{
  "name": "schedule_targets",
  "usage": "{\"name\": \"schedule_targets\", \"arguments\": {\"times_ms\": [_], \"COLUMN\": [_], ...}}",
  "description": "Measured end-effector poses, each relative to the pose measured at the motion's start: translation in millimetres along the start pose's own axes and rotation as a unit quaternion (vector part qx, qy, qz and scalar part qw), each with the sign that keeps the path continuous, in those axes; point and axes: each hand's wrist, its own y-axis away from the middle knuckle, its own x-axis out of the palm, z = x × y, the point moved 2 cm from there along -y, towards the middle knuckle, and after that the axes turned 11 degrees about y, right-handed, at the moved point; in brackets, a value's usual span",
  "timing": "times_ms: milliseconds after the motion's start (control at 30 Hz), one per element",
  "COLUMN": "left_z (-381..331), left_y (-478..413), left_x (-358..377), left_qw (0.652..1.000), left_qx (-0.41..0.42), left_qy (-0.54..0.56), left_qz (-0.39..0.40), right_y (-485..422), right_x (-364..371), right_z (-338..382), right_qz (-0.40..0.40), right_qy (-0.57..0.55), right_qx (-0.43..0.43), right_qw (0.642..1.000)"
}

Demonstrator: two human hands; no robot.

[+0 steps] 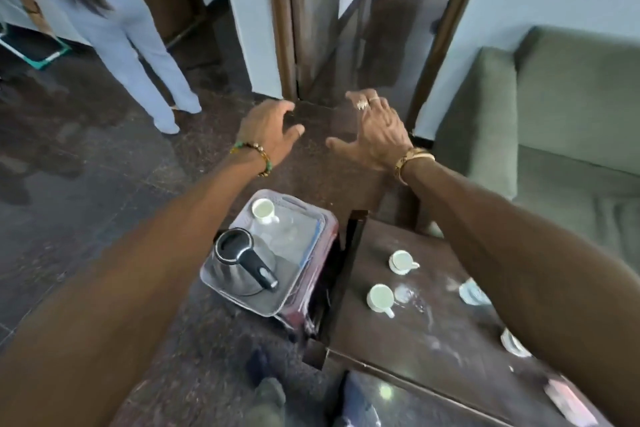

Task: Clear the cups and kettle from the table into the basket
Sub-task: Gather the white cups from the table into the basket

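Fingers of left hand, right hand spread loose (grasping nothing) | kettle, cup in basket | other cups on table

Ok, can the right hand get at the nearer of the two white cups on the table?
Probably yes. The right hand is open and empty, out beyond the table; the nearer cup stands upright with nothing over or against it. The hand would just need drawing back.
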Motion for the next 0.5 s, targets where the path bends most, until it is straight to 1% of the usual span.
{"name": "schedule_targets", "arguments": {"times_ms": [167,300,500], "left_z": [-53.5,-86.3,-117.4], "left_y": [18.0,31.8,55.3], "left_x": [-1.7,3.5,18.6], "left_qw": [0.997,0.993,0.982], "left_qx": [0.065,0.112,0.19], "left_qy": [-0.022,-0.016,0.015], "left_qz": [-0.023,-0.028,-0.018], "right_y": [40.4,73.9,140.9], "right_x": [-43.0,-62.1,-83.1], "right_z": [-38.7,-59.6,-81.5], "right_qz": [-0.031,-0.05,-0.057], "right_qy": [0.027,0.04,0.07], "right_qx": [0.029,0.056,0.131], "right_qw": [0.999,0.996,0.987]}}
